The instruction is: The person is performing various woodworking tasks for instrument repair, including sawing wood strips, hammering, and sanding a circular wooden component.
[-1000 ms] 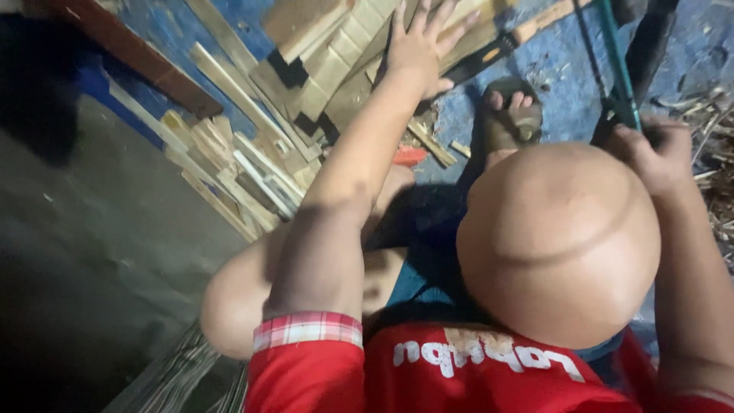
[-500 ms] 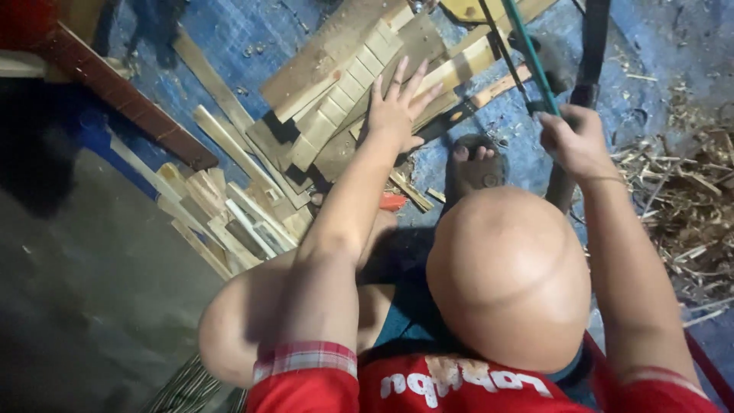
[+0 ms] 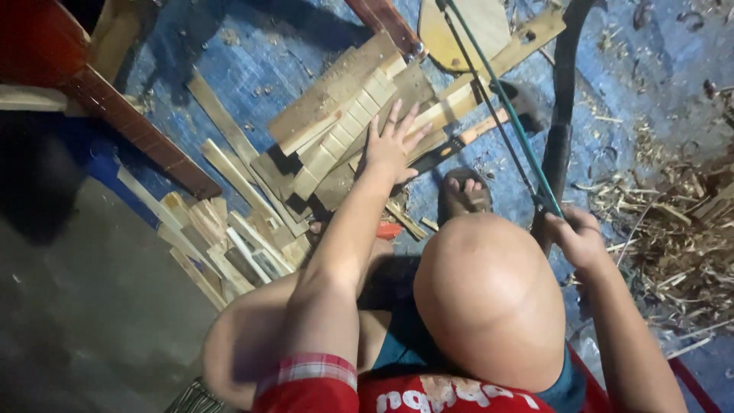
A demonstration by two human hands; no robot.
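Note:
My left hand (image 3: 390,144) is stretched forward with fingers spread, lying flat on a pile of pale wooden planks (image 3: 336,126) on the blue floor sheet. It holds nothing. My right hand (image 3: 577,239) is closed around the lower end of a dark curved bow-shaped tool (image 3: 564,115) with a taut green cord (image 3: 497,107) running up out of view. My right knee (image 3: 489,298) fills the middle foreground, and my sandalled foot (image 3: 462,193) rests just below the planks.
Thin wood strips (image 3: 229,245) lie scattered left of my leg. A red-brown wooden beam (image 3: 138,130) slants across the upper left. Wood shavings (image 3: 680,237) are heaped at the right. A dark blade with a wooden handle (image 3: 459,141) lies beside my left hand. Grey concrete (image 3: 84,306) borders the left.
The view has shifted, so the planks and both hands sit lower in frame. My left hand stays spread on the planks and my right hand keeps hold of the bow-shaped tool.

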